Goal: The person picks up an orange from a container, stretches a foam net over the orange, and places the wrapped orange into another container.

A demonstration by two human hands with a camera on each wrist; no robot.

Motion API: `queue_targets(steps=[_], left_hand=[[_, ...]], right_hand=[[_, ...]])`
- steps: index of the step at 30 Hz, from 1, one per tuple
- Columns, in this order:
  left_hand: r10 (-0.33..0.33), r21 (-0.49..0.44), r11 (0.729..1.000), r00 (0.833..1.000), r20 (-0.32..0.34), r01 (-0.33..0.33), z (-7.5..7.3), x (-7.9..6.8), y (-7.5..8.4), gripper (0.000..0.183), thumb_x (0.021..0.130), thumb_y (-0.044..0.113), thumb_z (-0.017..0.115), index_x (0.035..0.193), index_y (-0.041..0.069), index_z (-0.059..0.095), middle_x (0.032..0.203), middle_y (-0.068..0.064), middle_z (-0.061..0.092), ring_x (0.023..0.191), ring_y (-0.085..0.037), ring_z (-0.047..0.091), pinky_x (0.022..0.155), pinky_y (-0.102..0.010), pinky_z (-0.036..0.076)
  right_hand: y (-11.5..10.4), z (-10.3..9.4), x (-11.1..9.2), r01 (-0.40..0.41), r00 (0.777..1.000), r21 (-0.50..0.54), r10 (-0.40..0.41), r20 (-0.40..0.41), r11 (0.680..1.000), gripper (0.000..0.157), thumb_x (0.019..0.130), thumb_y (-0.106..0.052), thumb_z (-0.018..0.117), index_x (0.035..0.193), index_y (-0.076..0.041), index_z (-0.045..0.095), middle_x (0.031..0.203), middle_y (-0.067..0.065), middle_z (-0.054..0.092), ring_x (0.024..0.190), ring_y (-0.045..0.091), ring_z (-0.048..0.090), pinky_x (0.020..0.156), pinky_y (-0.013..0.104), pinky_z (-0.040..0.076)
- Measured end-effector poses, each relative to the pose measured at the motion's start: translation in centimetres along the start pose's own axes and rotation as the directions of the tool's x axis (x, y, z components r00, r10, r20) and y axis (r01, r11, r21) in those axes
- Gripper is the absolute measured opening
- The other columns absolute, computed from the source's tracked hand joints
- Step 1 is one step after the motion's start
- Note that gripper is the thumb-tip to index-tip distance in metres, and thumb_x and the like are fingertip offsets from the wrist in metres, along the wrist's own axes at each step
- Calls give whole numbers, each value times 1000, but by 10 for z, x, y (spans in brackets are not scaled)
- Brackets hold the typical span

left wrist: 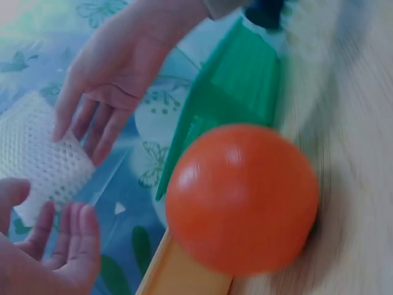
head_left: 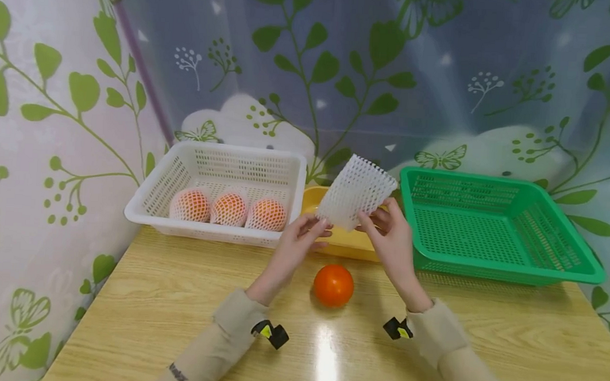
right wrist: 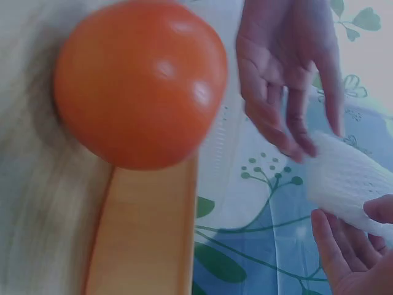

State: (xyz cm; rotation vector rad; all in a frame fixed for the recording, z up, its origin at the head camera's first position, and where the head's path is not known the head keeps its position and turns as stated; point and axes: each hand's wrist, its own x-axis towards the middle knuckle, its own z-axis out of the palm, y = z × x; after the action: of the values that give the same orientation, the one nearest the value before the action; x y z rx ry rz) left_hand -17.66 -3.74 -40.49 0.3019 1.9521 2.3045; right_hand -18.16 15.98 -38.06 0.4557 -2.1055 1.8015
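A white foam fruit net (head_left: pixel 358 192), flat and tilted, is held above the yellow container by both hands. My left hand (head_left: pixel 298 242) pinches its lower left corner between thumb and fingers. On the net's right side, my right hand (head_left: pixel 393 238) grips the lower edge, its thumb (right wrist: pixel 379 209) on the near face. A smooth red-orange tomato (head_left: pixel 333 286) sits bare on the table below and between the hands, touched by neither. It looms large in both wrist views. Three similar round fruits (head_left: pixel 266 214) in foam nets stand in a row inside the white basket (head_left: pixel 215 230).
Behind the hands is a yellow container (head_left: pixel 343 247), partly hidden by them and the net. To its right stands a green basket (head_left: pixel 497 268), to its left the white one. All three line the back of the wooden table (head_left: pixel 165 298), before a patterned curtain (head_left: pixel 312 58).
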Motion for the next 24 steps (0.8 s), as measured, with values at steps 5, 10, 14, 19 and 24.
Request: queue_targets(steps=[5, 10, 14, 19, 24], left_hand=[[-26, -160, 987, 996, -82, 13, 2, 2, 0, 37, 106, 27, 55, 128, -2, 58, 121, -12, 64, 109, -23, 63, 96, -36, 56], [-77, -302, 952, 992, -101, 43, 2, 3, 1, 33, 107, 23, 54, 128, -1, 57, 120, -8, 63, 106, -16, 63, 96, -32, 55], [-127, -421, 904, 987, -99, 74, 3, 3, 4, 20, 107, 19, 52, 120, 4, 57, 115, -4, 61, 100, -13, 61, 86, -25, 54], [-167, -524, 842, 986, -29, 127, 5, 5, 5, 12, 108, 16, 48, 114, 9, 55, 113, -1, 58, 95, -11, 57, 78, -22, 49], [-196, -507, 832, 974, 114, 227, 11, 3, 3, 21, 110, 21, 41, 122, 11, 54, 114, 1, 58, 97, -11, 57, 78, -23, 48]], right_hand=[[2, 3, -11, -16, 999, -47, 18, 43, 999, 44, 96, -6, 69, 137, -1, 54, 115, 23, 72, 88, 10, 74, 79, 31, 61], [3, 2, -21, -67, 989, -39, 72, 128, 997, 44, 95, -4, 71, 135, 0, 54, 118, 24, 70, 93, 16, 72, 82, 29, 60], [3, 0, -26, -94, 967, -9, 93, 237, 996, 49, 95, -2, 69, 141, 0, 51, 127, 22, 66, 103, 10, 67, 88, 26, 57], [5, -1, -27, -140, 946, 82, 109, 306, 987, 44, 105, -5, 53, 147, 3, 44, 140, 23, 55, 117, 11, 60, 96, 33, 56], [8, 0, -29, -281, 928, 53, 257, 270, 958, 44, 107, -13, 48, 148, 2, 44, 141, 17, 54, 117, 10, 56, 96, 24, 50]])
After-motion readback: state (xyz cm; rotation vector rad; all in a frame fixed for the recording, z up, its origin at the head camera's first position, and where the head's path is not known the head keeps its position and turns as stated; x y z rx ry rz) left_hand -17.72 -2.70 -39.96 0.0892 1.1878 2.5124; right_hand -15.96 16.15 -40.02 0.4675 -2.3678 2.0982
